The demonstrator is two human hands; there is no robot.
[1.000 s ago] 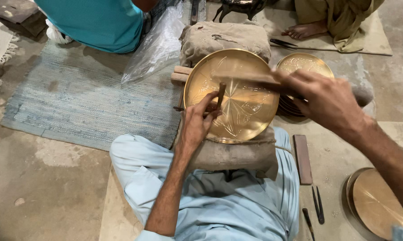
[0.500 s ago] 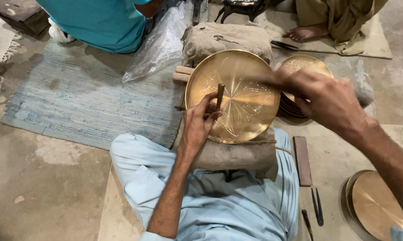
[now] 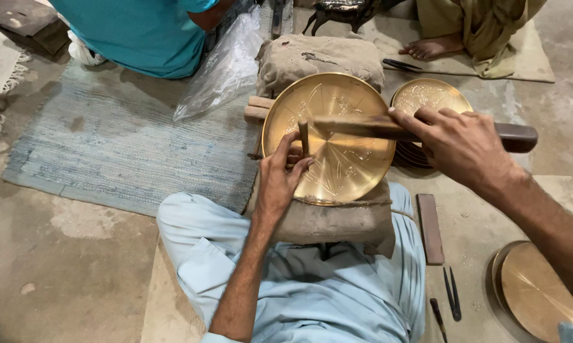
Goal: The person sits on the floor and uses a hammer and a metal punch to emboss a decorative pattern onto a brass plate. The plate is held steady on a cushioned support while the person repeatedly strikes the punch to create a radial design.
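Note:
A round brass plate (image 3: 356,165) with engraved lines rests on a burlap-covered block (image 3: 337,222) over my lap. My left hand (image 3: 280,181) pinches a short dark chisel (image 3: 303,136), held upright on the plate's left part. My right hand (image 3: 461,143) grips a long wooden mallet (image 3: 515,136) that lies level across the plate, its far end just beside the chisel's top.
A second engraved brass plate (image 3: 429,95) lies behind my right hand; another brass disc (image 3: 540,295) sits at lower right. A flat stone bar (image 3: 430,228) and small tools (image 3: 453,295) lie on the mat. Another person in teal (image 3: 140,32) sits beyond a blue rug (image 3: 128,152).
The mallet, raised half a second ago, has come down toward the chisel's top. My left hand keeps the chisel on the plate, almost unmoved.

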